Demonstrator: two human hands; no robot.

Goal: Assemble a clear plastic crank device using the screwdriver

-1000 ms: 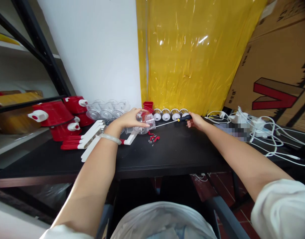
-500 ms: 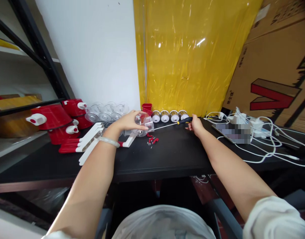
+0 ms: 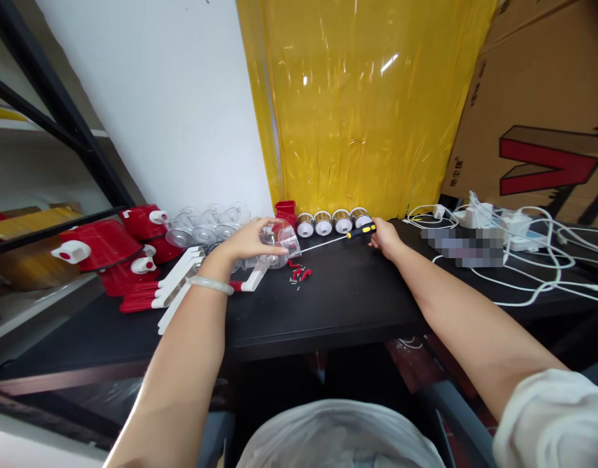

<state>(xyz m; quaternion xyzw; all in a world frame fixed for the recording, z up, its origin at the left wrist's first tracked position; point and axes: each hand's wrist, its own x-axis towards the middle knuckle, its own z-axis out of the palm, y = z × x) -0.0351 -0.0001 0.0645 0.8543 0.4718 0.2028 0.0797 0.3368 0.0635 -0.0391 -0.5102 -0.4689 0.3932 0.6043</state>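
Note:
My left hand is wrapped round a clear plastic cup-like part lying on its side, its open end toward the right. My right hand grips a screwdriver with a black and yellow handle. The long thin shaft runs left, and its tip meets the clear part near the rim; whether it touches a screw is too small to tell. Just below lie small red plastic pieces and tiny screws. A white and red handle sits under my left hand, partly hidden by it.
Several silver motors stand in a row at the back beside a red part. Clear domes, red housings and white-red handles crowd the left. White cables and a blurred-out device are at right.
The view has shifted and tilted slightly. The screwdriver handle has turned, showing more yellow, while its tip stays at the clear part. My left hand keeps its hold.

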